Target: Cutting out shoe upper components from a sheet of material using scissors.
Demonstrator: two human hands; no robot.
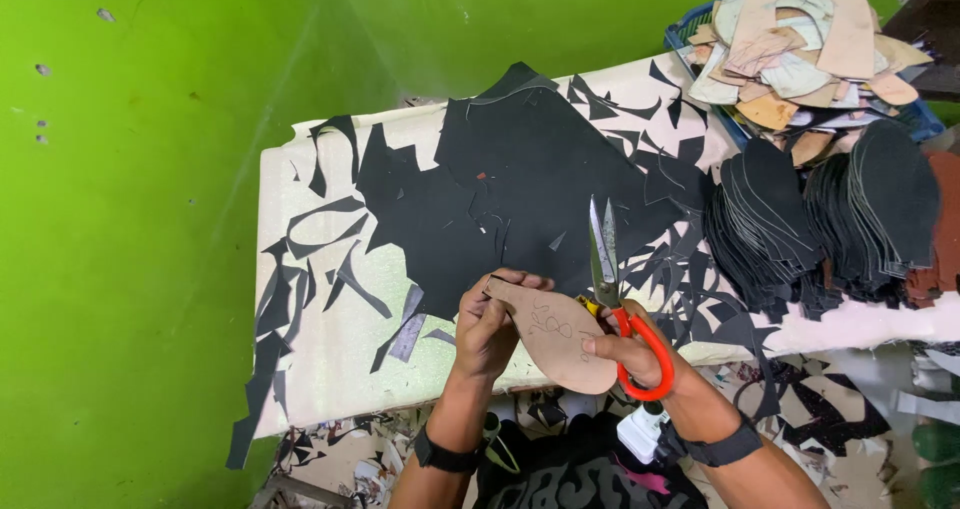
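My left hand [487,324] grips the left end of a tan sole-shaped cardboard pattern [556,336] with pen marks on it. My right hand [634,351] holds scissors [612,291] with orange-red handles, blades pointing up and slightly apart, and its fingers also touch the pattern's right edge. Both hands hover over the near edge of a cream-covered worktable [320,359]. Black sheet material [520,179] lies on the table just beyond the hands.
Black offcut strips [300,269] litter the table's left side. Stacks of cut black sole shapes [820,219] sit at right, a blue tray [700,29] of tan and pale pattern pieces behind them. A green wall [120,219] stands left. Scraps cover the floor [800,409].
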